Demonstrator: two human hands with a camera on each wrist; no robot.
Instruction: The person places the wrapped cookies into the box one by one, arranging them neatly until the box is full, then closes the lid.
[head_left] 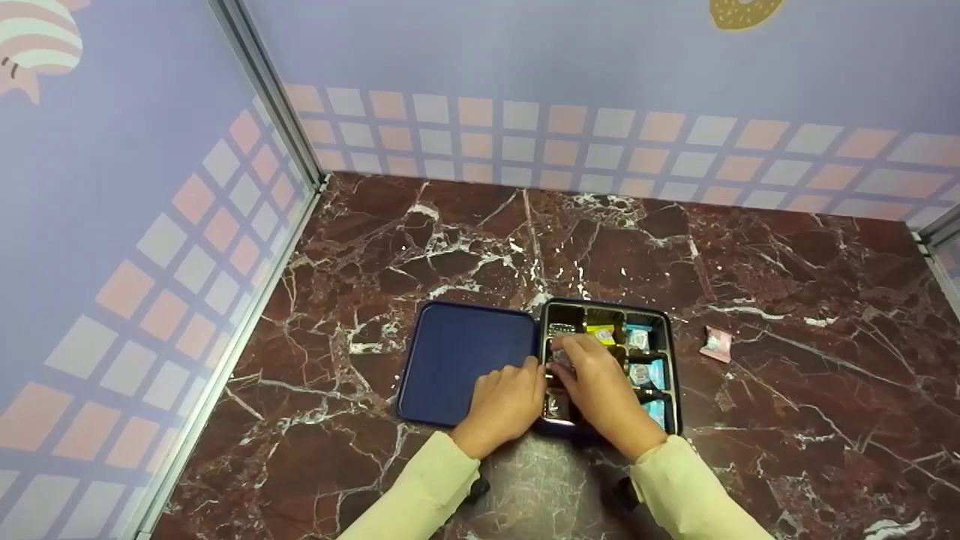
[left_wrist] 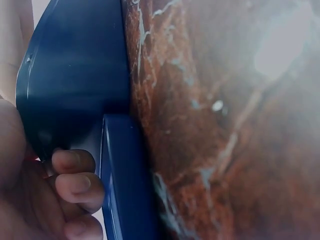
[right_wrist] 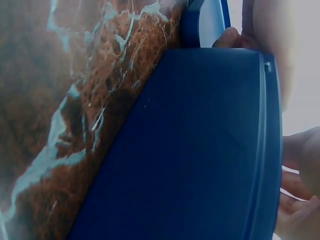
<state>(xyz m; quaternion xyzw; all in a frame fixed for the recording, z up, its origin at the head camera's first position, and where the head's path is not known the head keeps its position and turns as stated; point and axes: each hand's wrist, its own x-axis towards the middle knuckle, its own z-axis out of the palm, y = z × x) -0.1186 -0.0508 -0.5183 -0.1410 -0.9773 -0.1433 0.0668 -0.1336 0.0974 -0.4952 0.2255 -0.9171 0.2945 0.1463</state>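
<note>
A dark blue box with a divided black and gold insert sits in front of me, its blue lid lying flat on its left. My left hand grips the box's left rim beside the lid with curled fingers. Over the middle-left compartment, my right hand pinches a brown-wrapped candy, mostly covered by the fingers. A yellow candy lies in the top-middle compartment. Blue candies fill the right column. A dark brown candy is in the bottom-left compartment. The right wrist view mostly shows the box wall.
A pink wrapped candy lies on the marbled tabletop to the right of the box. Lilac panels with pink and white squares stand along the back and the left side.
</note>
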